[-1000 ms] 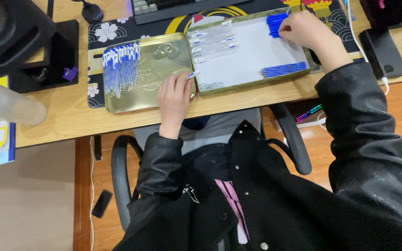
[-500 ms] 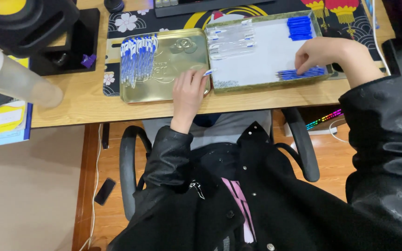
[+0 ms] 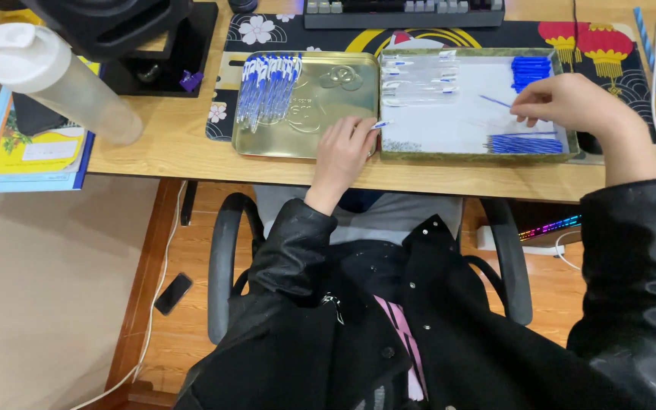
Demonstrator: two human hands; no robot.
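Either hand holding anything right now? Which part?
Left hand pinches a small white-and-blue pen part at one end, tip sticking out. Right hand pinches a thin blue refill by its end over the white tray.

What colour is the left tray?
Gold, a shiny metal tray; it shows best in the head view.

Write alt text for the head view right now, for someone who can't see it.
Seen from above, a seated person's right hand pinches a thin blue refill over a white-lined tray, while the left hand holds a small blue-tipped pen part at the edge of a gold tin lid holding assembled pens.
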